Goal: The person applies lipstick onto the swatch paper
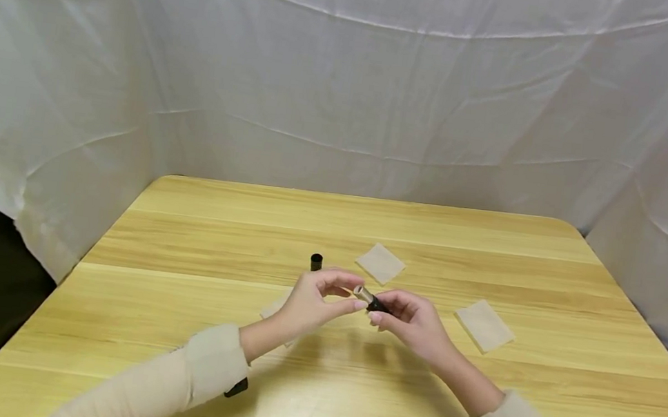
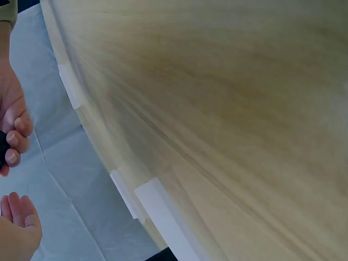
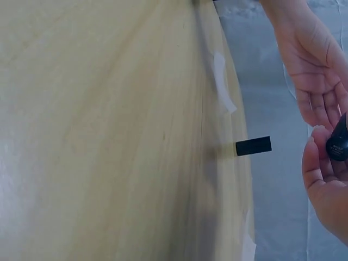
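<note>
My right hand [image 1: 417, 321] holds the black base of a lipstick [image 1: 364, 294] above the table, its gold inner tube pointing up and left. Facing it, my left hand [image 1: 319, 303] has its thumb and fingers spread on either side of the gold end; I cannot tell whether they touch it. In the right wrist view, the left hand's fingers look fairly straight beside the black base [image 3: 338, 144]. Just beyond the left hand, a black lipstick cap [image 1: 316, 262] stands upright on the wooden table [image 1: 211, 242], open end up.
One pale square pad [image 1: 380, 263] lies behind the hands and another pale pad [image 1: 484, 326] to the right. A third pad [image 1: 276, 304] is partly hidden under the left hand. White cloth [image 1: 386, 90] hangs around the back and sides.
</note>
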Tool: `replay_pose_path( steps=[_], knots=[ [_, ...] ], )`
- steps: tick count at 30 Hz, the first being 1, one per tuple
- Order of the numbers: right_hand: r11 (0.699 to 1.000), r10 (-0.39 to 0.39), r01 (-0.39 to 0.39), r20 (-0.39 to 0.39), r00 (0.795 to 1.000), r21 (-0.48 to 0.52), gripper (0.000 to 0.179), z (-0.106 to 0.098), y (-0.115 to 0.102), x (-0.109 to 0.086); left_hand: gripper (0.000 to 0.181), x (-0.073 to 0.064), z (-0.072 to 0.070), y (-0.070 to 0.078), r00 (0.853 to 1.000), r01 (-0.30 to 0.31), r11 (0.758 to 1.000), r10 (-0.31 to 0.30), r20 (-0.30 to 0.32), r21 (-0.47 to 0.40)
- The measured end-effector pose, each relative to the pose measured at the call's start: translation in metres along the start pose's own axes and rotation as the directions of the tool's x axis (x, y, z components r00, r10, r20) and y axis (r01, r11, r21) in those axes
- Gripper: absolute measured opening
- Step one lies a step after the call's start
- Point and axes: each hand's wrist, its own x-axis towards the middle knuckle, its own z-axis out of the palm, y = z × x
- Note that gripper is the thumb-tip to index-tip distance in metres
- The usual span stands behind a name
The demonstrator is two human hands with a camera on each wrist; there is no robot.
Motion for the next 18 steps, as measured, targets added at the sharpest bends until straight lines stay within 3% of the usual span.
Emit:
replay_pose_path(
  steps=[6,18],
  knots=[
    [0.999,0.0,0.0,-0.003,1.0,0.053,0.03,0.0031,0.0033,0.0007,0.029,-0.0006,0.0029,-0.0007,1.0,0.023,1.0,-0.023,-0.003,0.003],
    [0.99,0.028,-0.03,0.012,1.0,0.14,0.034,0.0061,0.0057,-0.001,0.019,-0.0009,0.0053,-0.0033,1.0,-0.016,1.0,0.016,-0.004,-0.021]
  ],
)
